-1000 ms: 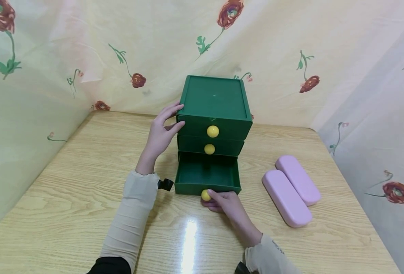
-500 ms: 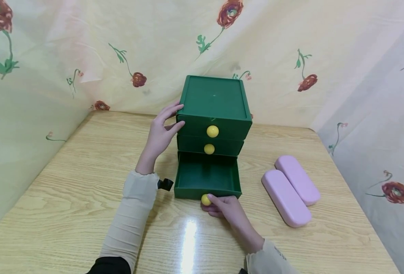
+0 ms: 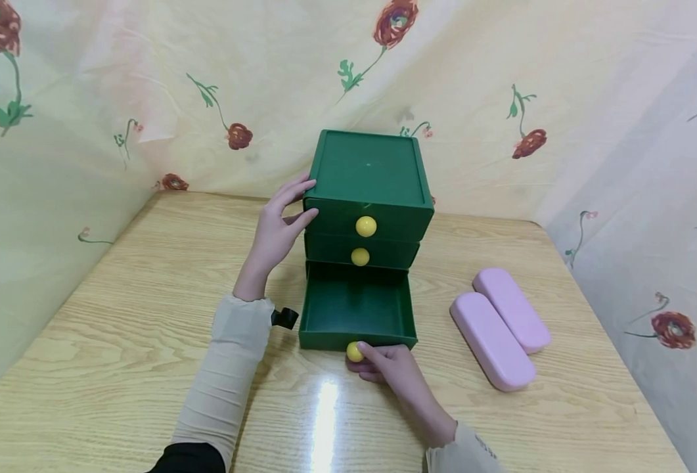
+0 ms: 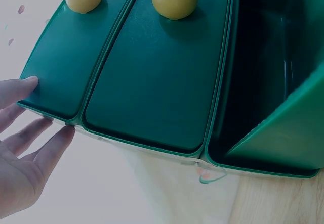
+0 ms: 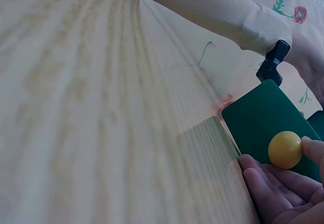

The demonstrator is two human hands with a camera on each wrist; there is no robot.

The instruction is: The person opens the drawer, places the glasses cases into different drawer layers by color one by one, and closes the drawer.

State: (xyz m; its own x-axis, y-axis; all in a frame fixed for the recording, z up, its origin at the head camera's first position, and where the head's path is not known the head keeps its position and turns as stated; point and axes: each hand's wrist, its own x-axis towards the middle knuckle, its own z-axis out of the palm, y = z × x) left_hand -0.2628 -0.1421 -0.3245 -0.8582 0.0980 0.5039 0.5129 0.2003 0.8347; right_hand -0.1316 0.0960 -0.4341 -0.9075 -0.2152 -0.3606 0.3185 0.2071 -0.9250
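Observation:
A green cabinet [image 3: 368, 171] with three stacked drawers stands on the table, each drawer fronted by a yellow ball knob. My left hand [image 3: 277, 226] holds its upper left front corner. In the left wrist view the thumb [image 4: 20, 90] lies on the top drawer's front and the fingers [image 4: 53, 150] lie along the side. The bottom drawer [image 3: 357, 309] is pulled well out and shows a bare green floor. My right hand [image 3: 389, 368] pinches its yellow knob [image 3: 355, 352] from the right. The right wrist view shows the thumb on that knob [image 5: 285, 149], with fingers beneath it.
Two lilac rounded oblong cases [image 3: 493, 341] lie side by side on the wooden table [image 3: 129, 328], right of the cabinet. Floral cloth [image 3: 265, 85] hangs behind and at the sides. A black wrist camera [image 3: 285, 318] juts from the left sleeve near the drawer.
The bottom drawer has slid farther out toward me, its knob still pinched by my right hand, which has moved with it. My left hand has stayed at the cabinet's corner.

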